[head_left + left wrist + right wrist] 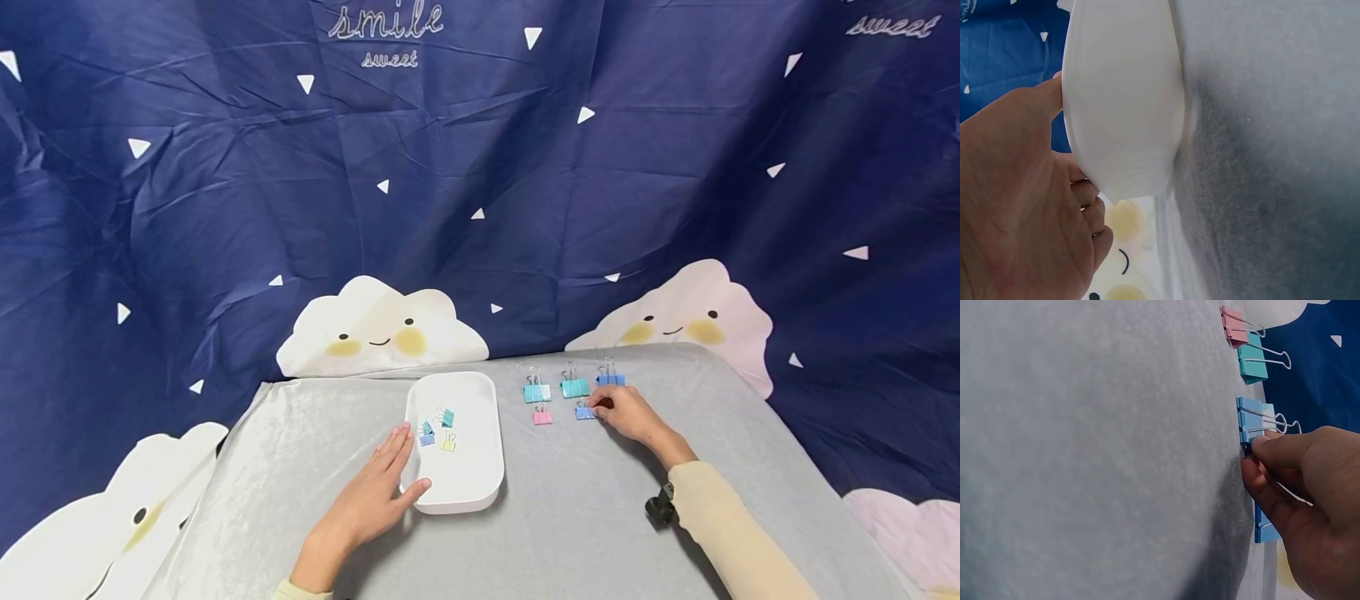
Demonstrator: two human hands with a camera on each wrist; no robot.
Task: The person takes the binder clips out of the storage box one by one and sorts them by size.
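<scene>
Your pale right sleeve (pixel 731 525) lies across the near right of the grey-covered worktop (pixel 562 542), a black device (pixel 660 508) at its cuff. Beyond the cuff, your right hand (pixel 633 414) has its fingers bent, thumb and finger pinching the right end of the small blue clip (pixel 583 413). That clip lies on the worktop, in the near row; the small pink clip (pixel 542 418) lies to its left, a little apart.

Just past them you have a far row of larger clips, wire handles towards the far side: the pale-ended teal clip (pixel 533 393) on the left, the plain teal clip (pixel 575 387) in the middle, and the large blue clip (pixel 611 380) on the right, close to your right fingers.

Over on the left, your left hand (pixel 367 500) is spread, gripping nothing tightly: its fingers lie along the left rim of the white tray (pixel 467 471), and its thumb touches the near left edge. Inside the tray, towards that side, you have a small teal clip (pixel 447 418), a yellow clip (pixel 447 446) and a blue piece (pixel 427 440) with teal just beyond it; whether that is one clip or two, you cannot tell.
</scene>
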